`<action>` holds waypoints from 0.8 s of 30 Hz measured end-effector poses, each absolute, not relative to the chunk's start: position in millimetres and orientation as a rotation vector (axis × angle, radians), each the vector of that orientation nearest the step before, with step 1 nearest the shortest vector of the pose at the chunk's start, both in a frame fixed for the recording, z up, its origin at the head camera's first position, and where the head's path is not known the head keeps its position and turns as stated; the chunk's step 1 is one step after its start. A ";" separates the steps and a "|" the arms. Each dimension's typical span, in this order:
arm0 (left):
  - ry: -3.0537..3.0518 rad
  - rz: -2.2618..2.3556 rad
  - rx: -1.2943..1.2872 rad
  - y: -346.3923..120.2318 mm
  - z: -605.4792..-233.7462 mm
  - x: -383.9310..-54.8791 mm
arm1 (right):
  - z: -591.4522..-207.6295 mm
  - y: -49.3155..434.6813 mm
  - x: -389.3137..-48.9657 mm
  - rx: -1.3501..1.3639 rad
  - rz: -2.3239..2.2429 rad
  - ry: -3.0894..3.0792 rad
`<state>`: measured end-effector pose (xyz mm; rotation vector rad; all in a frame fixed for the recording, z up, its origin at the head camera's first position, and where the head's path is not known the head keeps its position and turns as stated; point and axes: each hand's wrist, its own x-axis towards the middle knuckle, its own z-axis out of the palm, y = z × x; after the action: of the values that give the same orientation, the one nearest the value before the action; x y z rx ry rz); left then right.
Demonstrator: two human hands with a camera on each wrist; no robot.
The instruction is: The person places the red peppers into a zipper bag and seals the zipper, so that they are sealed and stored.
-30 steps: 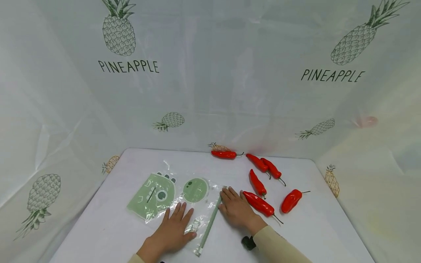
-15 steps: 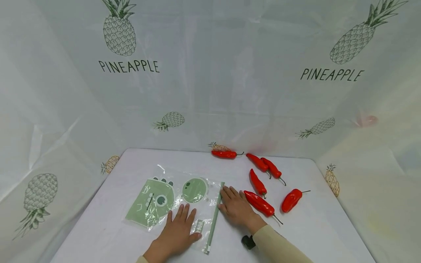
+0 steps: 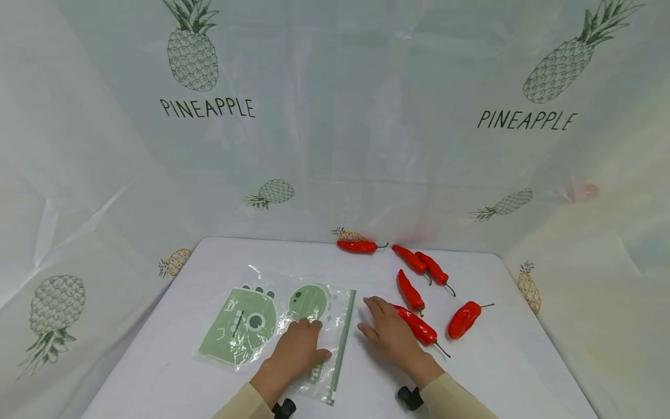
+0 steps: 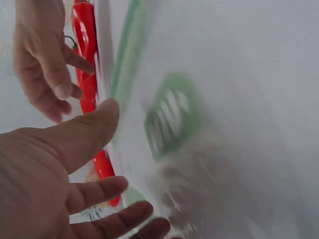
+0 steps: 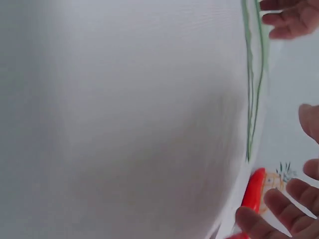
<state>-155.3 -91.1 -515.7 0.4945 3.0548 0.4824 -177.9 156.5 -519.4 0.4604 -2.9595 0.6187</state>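
A clear plastic zip bag (image 3: 246, 323) with a green cartoon print lies flat on the table, its green zip strip (image 3: 344, 349) along the right side. My left hand (image 3: 295, 352) is over the bag's right half, fingers loosely bent and thumb apart. The left wrist view shows nothing in its grasp; whether the fingertips touch the plastic I cannot tell. Right of the strip, my right hand (image 3: 392, 337) hovers with relaxed, spread fingers and holds nothing. Beside it, partly hidden by the hand, lies a red chili pepper (image 3: 419, 327).
Several more red peppers lie at the right and back of the white table (image 3: 502, 372), including a plump pepper (image 3: 463, 320) and a pepper at the back edge (image 3: 357, 247). A pineapple-print sheet (image 3: 356, 145) encloses the back and sides.
The bag has slid slightly right at its near edge and straightened. My right hand has lifted off the strip and drawn back right; my left hand has moved right, its fingers more bent.
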 end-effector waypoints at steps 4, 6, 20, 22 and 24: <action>2.977 0.666 0.466 -70.7 -515.2 -166.5 | -515.6 175.0 -170.0 0.369 0.670 -2.857; 2.949 0.747 0.446 -61.8 -515.8 -171.0 | -513.5 186.3 -167.4 0.323 0.688 -2.798; 2.838 0.907 0.255 -38.0 -516.9 -187.4 | -502.6 268.4 -162.2 -0.067 0.685 -2.554; 2.838 0.906 0.243 -36.8 -519.7 -188.6 | -504.7 281.1 -163.1 -0.157 0.691 -2.550; 2.837 0.898 0.231 -35.2 -521.3 -189.6 | -506.3 293.1 -163.6 -0.255 0.745 -2.565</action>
<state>-189.6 -35.2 -521.3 0.2310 2.8369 0.8975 -163.6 293.1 -506.3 -0.2546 -2.5652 0.7450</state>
